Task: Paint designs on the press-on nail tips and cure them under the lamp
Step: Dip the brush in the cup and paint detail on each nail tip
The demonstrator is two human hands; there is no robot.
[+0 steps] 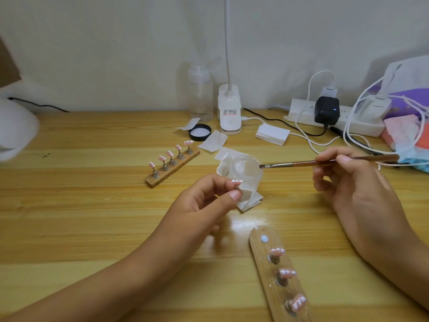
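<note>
1. the left hand [209,201] pinches a small metal peg between thumb and finger. a pink tip [236,181] with white dots sits on top of the peg, near the middle of the view.
2. the right hand [348,180] grips a brush [325,161] like a pencil. the brush hairs point to 9 o'clock and hang by the rim of a clear jar [247,168]. the jar stands at 12 o'clock from the tip. i cannot tell if the hairs touch the jar.
3. the near rack [270,289], at 5 o'clock from the left hand, holds three more tips. one spot at its far end is bare. the far rack [176,169], at 10 o'clock, holds five tips.
4. i think the tip is very light, thin and bendy. it looks smooth, so it could slip. wet paint on top would smear fast.
5. so hold it by the peg, down low, and never by the painted top. a soft pinch should do, as a hard squeeze could pop the tip off.
6. a white blurry thing [16,129] at the 9 o'clock edge may be the curing lamp. i cannot tell for sure.
</note>
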